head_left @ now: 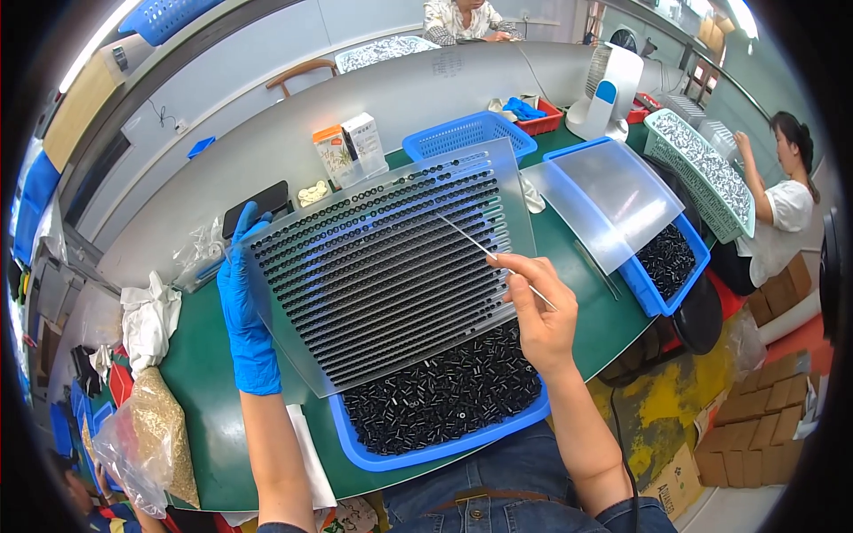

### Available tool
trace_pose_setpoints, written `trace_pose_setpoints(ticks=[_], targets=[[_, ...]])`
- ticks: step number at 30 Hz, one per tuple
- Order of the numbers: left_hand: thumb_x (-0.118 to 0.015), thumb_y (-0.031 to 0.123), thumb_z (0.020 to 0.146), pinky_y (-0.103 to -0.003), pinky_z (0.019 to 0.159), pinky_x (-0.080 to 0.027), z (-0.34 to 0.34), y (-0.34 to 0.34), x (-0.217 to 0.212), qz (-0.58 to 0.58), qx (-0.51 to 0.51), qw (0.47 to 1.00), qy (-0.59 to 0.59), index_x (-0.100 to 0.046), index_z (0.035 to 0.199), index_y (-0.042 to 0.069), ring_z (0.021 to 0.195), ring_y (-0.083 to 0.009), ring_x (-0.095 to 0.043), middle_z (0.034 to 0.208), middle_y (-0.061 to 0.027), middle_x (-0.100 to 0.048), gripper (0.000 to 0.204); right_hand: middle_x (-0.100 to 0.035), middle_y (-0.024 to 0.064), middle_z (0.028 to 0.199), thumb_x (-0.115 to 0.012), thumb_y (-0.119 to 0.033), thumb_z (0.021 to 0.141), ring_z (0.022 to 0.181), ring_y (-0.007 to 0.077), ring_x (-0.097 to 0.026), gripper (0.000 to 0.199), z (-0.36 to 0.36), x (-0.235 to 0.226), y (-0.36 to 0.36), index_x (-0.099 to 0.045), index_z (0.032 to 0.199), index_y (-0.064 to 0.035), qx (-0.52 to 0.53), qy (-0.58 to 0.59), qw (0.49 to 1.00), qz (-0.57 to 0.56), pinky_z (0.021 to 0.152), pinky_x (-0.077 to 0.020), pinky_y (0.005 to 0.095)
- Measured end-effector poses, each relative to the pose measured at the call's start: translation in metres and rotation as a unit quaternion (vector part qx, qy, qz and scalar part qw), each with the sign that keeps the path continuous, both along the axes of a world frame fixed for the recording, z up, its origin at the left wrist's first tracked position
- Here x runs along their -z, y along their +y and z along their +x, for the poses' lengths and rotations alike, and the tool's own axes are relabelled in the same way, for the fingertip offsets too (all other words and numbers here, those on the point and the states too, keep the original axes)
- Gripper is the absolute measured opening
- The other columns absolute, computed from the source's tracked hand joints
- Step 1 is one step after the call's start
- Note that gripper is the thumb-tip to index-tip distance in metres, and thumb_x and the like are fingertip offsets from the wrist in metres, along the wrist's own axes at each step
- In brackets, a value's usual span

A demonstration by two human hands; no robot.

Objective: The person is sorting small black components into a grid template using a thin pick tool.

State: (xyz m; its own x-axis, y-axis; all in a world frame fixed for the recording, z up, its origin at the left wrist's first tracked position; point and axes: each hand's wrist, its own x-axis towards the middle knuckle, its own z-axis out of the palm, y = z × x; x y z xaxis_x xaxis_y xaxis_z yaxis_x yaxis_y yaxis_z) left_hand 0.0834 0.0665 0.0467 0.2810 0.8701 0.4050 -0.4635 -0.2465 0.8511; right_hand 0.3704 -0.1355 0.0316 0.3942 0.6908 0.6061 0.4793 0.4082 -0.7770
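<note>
At eight o'clock on the green desk (204,373) I see a bag of tan bits (160,426). The gloved left hand (238,289) has its grip closed on the edge of a clear tray (511,173), mid-dial, rowed with black pieces (355,275). A blue basin (400,463) sits at six. The bare right hand (542,320) pinches a thin rod (466,237) over the rows; another basin (699,260) lies at three.

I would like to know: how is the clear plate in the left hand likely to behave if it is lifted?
The clear plate is probably stiff, as it shows no obvious sag beside the gloved left hand. If tilted further, its black pieces may slide or spill, being small and separate in narrow rows.
</note>
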Motion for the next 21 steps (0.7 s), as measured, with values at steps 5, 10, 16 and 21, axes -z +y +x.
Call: trace_pose_setpoints(ticks=[5,10,16,21], targets=[[-0.050,0.036,0.099,-0.036,0.108,-0.041,-0.004,0.003,0.003,0.016,-0.011,1.000,0.019,-0.036,0.145,0.001,0.124,-0.0208,-0.051,0.138,-0.0148,-0.050,0.059,-0.067,0.0093,0.106,-0.053,-0.008,0.097,0.083,0.0100,-0.056,0.022,-0.001,-0.001,-0.002,-0.067,0.112,0.0013,0.003,-0.010,1.000,0.003,0.068,-0.0496,0.0228],[-0.047,0.037,0.100,-0.039,0.110,-0.037,0.000,0.002,0.003,0.027,-0.013,0.999,0.033,-0.036,0.145,0.001,0.129,-0.0230,-0.047,0.144,-0.0157,-0.045,0.059,-0.069,0.0095,0.104,-0.055,-0.007,0.095,0.087,0.0154,-0.059,0.020,0.003,-0.002,-0.005,-0.068,0.109,0.0001,0.020,0.019,1.000,-0.002,0.075,-0.0492,0.0269],[-0.052,0.034,0.099,-0.033,0.106,-0.043,0.003,-0.002,-0.001,0.009,0.001,1.000,-0.010,-0.038,0.144,0.001,0.120,-0.0187,-0.054,0.134,-0.0138,-0.054,0.057,-0.069,0.0090,0.104,-0.054,-0.008,0.096,0.086,0.0132,-0.057,0.021,0.016,-0.002,-0.006,-0.067,0.110,0.0004,0.051,0.063,0.997,0.007,0.073,-0.0494,0.0259],[-0.051,0.034,0.099,-0.033,0.105,-0.044,0.001,0.001,0.002,0.012,0.008,1.000,-0.008,-0.038,0.144,0.001,0.120,-0.0186,-0.054,0.134,-0.0136,-0.054,0.057,-0.067,0.0092,0.108,-0.051,-0.009,0.098,0.082,0.0083,-0.052,0.023,0.019,0.001,-0.005,-0.065,0.113,0.0016,0.056,0.085,0.995,0.004,0.070,-0.0481,0.0222]])
